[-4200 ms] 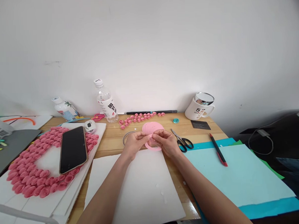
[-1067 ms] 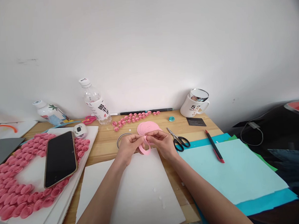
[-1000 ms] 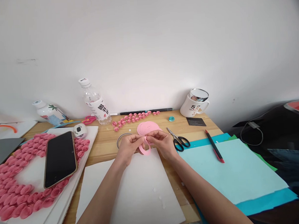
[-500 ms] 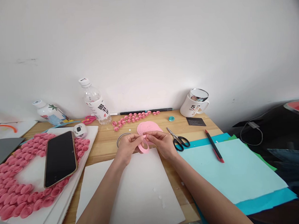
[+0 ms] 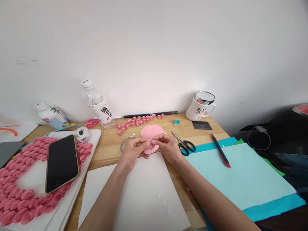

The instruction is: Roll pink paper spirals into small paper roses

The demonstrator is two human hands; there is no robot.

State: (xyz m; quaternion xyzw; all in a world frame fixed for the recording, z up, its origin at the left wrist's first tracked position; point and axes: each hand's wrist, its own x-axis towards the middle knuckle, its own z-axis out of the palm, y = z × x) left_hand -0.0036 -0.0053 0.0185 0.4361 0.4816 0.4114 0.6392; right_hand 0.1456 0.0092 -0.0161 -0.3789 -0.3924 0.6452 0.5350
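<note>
My left hand (image 5: 132,152) and my right hand (image 5: 168,147) meet over the far edge of a white sheet (image 5: 136,197). Both pinch a pink paper spiral strip (image 5: 150,149), which curls in a small loop between the fingertips. Just behind it lies a stack of pink paper discs (image 5: 152,130) on the wooden desk (image 5: 112,144). A row of small pink paper roses (image 5: 136,122) sits farther back. Black-handled scissors (image 5: 184,145) lie right beside my right hand.
A white board with several pink roses (image 5: 25,197) and a phone (image 5: 61,163) lies at the left. Two bottles (image 5: 96,104) (image 5: 50,115), a mug (image 5: 200,107) and a black pen (image 5: 150,114) stand by the wall. Light-blue paper (image 5: 237,176) and a red pencil (image 5: 221,154) lie at the right.
The hanging loop of the pink strip has been drawn up tighter between my fingertips. Since the oldest frame the camera view has shifted rightward; both hands stay in the same spot.
</note>
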